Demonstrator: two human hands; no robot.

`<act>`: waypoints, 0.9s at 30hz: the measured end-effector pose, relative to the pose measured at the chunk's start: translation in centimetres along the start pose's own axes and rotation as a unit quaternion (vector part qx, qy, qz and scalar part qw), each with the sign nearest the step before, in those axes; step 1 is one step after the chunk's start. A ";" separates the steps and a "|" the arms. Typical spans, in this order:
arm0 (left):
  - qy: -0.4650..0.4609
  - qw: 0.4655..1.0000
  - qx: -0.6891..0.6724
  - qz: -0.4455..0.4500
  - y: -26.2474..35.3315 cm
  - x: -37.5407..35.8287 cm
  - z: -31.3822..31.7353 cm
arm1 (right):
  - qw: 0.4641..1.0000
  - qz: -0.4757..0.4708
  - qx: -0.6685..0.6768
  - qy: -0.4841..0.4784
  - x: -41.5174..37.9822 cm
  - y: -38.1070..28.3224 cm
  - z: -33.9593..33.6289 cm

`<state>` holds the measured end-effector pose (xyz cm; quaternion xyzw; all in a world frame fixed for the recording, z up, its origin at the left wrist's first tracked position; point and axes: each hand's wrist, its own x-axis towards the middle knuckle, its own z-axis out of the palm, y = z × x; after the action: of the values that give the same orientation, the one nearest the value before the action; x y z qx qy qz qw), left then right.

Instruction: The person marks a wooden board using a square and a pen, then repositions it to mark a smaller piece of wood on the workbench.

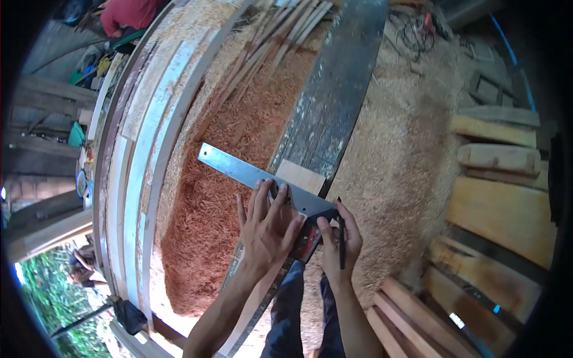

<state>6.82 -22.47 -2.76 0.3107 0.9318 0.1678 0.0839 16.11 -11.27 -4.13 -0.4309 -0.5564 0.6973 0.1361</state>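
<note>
A metal try square [239, 169] lies slantwise across a pale piece of wood [301, 176] on a dark, worn plank. Its blade reaches out past the plank's left edge, and its dark stock [319, 210] sits at the right. My left hand [265, 230] rests on the blade, fingers stretched out and spread, thumb near the stock. In my right hand [343, 244] a slim black pencil [342, 241] is gripped, pointing away from me, while the thumb and fingertips touch the stock's right end. Part of the wood is hidden beneath the square and my left hand.
The long plank [334, 89] runs away from me, with reddish shavings [209, 238] at its left and sawdust [388, 161] at its right. Long boards [161, 119] line the left side. Wooden blocks [501, 209] are stacked right. A person in a red top [128, 15] is at upper left.
</note>
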 end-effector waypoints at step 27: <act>0.036 0.998 -0.058 -0.016 0.2 -1.5 1.2 | 0.992 0.051 0.112 0.000 -2.3 0.8 0.2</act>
<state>8.39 -22.89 -3.68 0.2843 0.9276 0.2318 0.0706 17.53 -13.25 -3.86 -0.4407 -0.4521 0.7614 0.1473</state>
